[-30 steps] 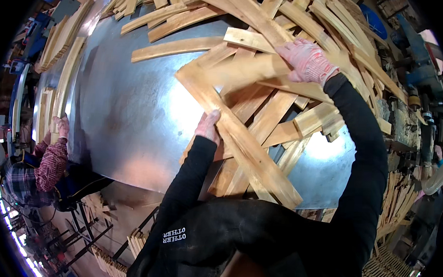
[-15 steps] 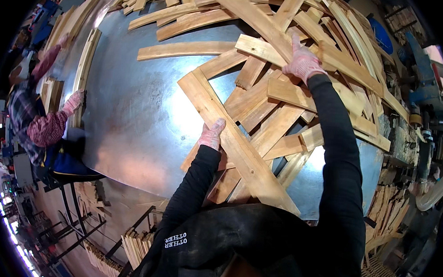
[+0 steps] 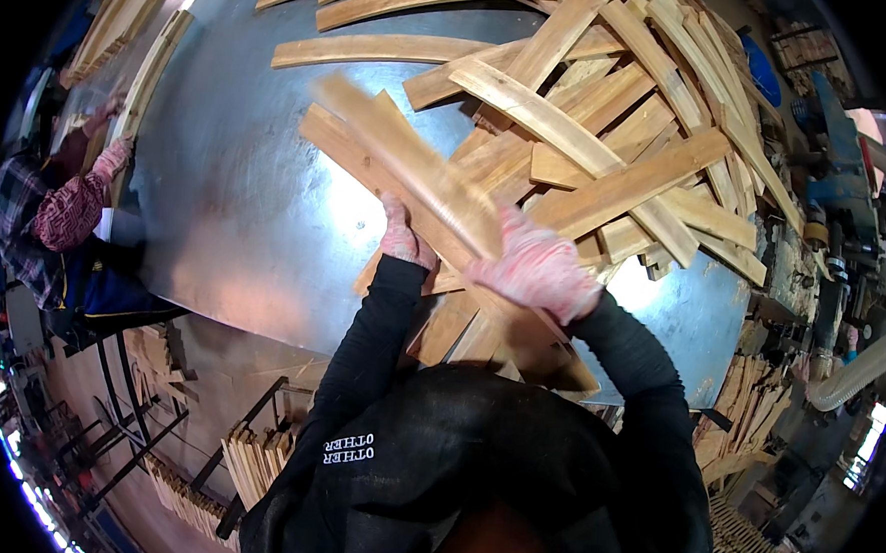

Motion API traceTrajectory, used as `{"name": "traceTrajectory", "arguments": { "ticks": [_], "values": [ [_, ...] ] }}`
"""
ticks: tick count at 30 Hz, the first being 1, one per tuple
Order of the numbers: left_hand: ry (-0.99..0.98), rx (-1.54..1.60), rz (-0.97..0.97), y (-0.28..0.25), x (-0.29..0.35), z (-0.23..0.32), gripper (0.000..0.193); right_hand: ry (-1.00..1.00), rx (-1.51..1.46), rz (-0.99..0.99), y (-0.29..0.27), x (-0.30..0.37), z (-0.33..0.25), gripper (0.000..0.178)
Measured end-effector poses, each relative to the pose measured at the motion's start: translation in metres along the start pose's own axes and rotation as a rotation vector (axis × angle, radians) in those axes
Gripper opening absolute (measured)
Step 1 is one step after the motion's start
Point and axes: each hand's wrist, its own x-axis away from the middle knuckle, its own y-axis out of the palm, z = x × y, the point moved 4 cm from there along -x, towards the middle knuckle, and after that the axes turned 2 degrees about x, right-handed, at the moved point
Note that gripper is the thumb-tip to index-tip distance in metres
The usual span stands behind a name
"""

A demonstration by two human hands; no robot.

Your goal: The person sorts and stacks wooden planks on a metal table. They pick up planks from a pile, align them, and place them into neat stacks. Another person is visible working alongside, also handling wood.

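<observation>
My left hand (image 3: 405, 236), in a pink-and-white knit glove, grips the edge of a long flat wooden board (image 3: 354, 157) lying slantwise in front of me. My right hand (image 3: 543, 272), gloved alike, is closed on the near end of a second wooden board (image 3: 419, 165). That second piece is smeared by motion and lies over or just above the first, pointing to the far left. Beneath and beyond both boards is a loose pile of planks (image 3: 582, 104), crossing one another at many angles.
A shiny metal table (image 3: 238, 176) carries the wood. At the left a co-worker's gloved hand (image 3: 115, 157) touches a long board (image 3: 158, 66). More strips stand stacked below the table's front edge (image 3: 253, 462). Machinery with a pale hose (image 3: 853, 383) is at the right.
My right hand has come from the far pile back toward me with a second board, now beside my left hand. My left hand stays on the first board, which has shifted slightly left.
</observation>
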Motion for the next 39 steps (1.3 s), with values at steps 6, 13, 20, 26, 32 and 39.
{"name": "traceTrajectory", "arguments": {
  "ticks": [6, 13, 20, 26, 32, 39],
  "values": [
    [-0.104, -0.007, 0.061, -0.029, -0.012, -0.002, 0.041, 0.055, 0.184, 0.463, -0.109, -0.064, 0.055, 0.098],
    [-0.037, -0.018, 0.18, -0.033, -0.01, 0.008, 0.039, 0.205, 0.276, 0.082, -0.058, -0.099, 0.119, 0.111],
    [-0.026, -0.166, 0.2, -0.024, -0.007, 0.078, 0.043, -0.051, -0.432, 0.295, -0.108, -0.007, 0.056, 0.105],
    [0.385, -0.793, -0.166, 0.078, -0.005, 0.178, 0.052, -0.522, -1.273, 0.245, -0.211, 0.027, -0.023, 0.074],
    [0.648, -1.766, 0.012, 0.163, 0.02, 0.228, 0.069, -0.599, -1.17, 0.093, -0.104, -0.04, -0.044, 0.062],
    [0.222, -2.19, 0.19, 0.016, -0.006, 0.188, 0.078, -0.134, -1.219, 0.114, 0.148, -0.105, -0.101, 0.05]
  ]
}}
